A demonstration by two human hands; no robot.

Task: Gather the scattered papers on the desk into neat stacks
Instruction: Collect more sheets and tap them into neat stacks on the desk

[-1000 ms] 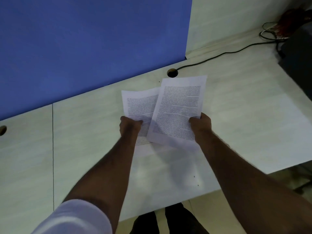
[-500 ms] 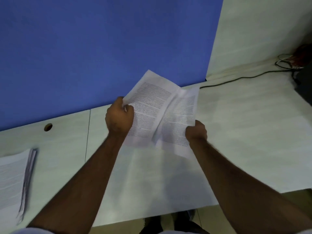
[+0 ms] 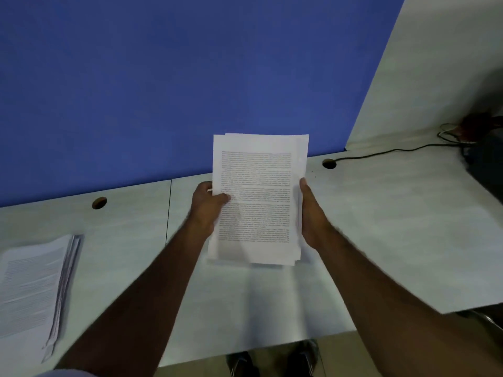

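I hold a small bundle of printed sheets (image 3: 258, 197) upright above the pale desk (image 3: 381, 227), its lower edge close to the desk top. My left hand (image 3: 208, 206) grips the bundle's left edge, thumb across the printed face. My right hand (image 3: 311, 216) lies along the right edge, fingers behind the sheets. The sheets overlap almost squarely, with a few edges sticking out at the top and right. A thicker stack of printed papers (image 3: 32, 284) lies flat on the desk at the far left, apart from both hands.
A blue partition (image 3: 190, 77) rises behind the desk. Two round cable holes (image 3: 99, 203) (image 3: 329, 164) open in the desk top. A black cable (image 3: 394, 151) runs to dark equipment (image 3: 487, 159) at the far right. My shoes (image 3: 272, 363) show below the desk's front edge.
The two separately held, splayed sheets have come together into one upright bundle between both hands. The view has shifted left, so the flat stack at the left shows more fully.
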